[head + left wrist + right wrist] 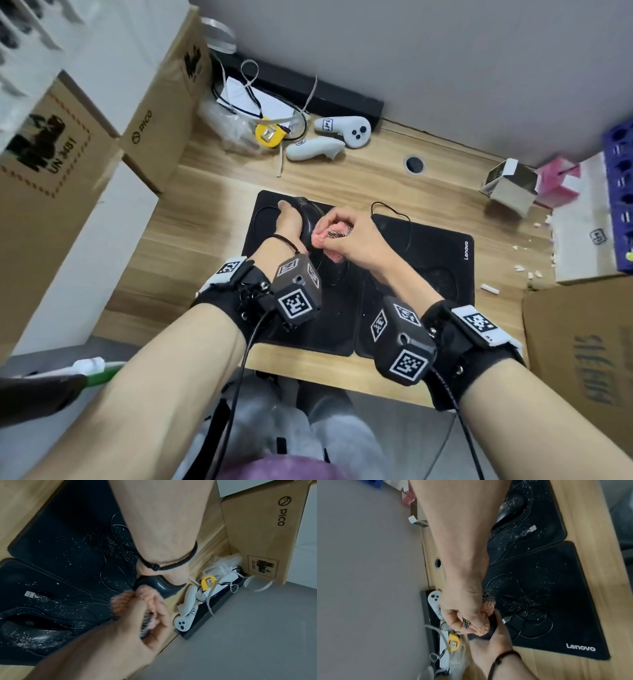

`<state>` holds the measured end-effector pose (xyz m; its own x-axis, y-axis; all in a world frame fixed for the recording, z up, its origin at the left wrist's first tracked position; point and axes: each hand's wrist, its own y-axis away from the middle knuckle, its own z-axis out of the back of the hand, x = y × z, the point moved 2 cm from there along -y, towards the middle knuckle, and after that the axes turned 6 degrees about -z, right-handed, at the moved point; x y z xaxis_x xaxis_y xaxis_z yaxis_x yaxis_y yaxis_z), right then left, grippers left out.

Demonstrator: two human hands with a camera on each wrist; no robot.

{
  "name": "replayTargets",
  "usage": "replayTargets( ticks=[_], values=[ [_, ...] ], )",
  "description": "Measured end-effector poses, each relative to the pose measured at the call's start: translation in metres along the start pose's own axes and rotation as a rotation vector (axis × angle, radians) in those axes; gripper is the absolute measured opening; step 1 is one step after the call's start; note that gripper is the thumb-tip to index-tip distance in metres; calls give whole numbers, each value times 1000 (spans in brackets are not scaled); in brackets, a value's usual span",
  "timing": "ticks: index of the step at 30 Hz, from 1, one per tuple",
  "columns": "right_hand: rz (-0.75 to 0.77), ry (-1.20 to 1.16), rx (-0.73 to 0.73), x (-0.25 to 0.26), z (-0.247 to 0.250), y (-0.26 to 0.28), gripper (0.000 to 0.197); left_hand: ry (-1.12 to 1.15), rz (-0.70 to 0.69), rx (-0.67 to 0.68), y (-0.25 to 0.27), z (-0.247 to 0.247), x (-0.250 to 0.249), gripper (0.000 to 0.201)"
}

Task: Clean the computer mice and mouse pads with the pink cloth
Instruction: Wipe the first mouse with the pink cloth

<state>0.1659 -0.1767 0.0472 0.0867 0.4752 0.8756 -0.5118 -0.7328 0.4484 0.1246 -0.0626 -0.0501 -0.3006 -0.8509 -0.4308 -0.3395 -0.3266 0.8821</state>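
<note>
The right mouse pad (442, 246) reads "Lenovo", a cardboard box (161, 113) "PICO". On the wooden desk (212, 219) by a grey wall, the left hand (289, 219) grips a black mouse (310, 219) above the left pad (265, 219); the right hand (349, 236) clutches the pink cloth (320, 240) against it

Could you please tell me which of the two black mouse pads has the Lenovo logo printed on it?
It is the right-hand mouse pad, with white Lenovo lettering along its right edge. The left-hand pad, beneath the left hand, shows no logo.
</note>
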Motion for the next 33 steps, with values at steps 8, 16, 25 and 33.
replayTargets(
  ticks=[8, 16, 25, 33],
  values=[
    [-18, 137, 52, 7, 0, -15, 31, 38, 43, 15, -20, 4, 0, 80],
    [1, 315, 32, 1, -8, -22, 36, -13, 9, -49, -3, 2, 6, 61],
    [-165, 47, -237, -10, -7, -18, 29, -31, -1, -64, -5, 21, 10, 50],
    [-206, -56, -94, 1, -35, -12, 18, -96, -73, 33, -97, 73, 34, 29]
  ],
)
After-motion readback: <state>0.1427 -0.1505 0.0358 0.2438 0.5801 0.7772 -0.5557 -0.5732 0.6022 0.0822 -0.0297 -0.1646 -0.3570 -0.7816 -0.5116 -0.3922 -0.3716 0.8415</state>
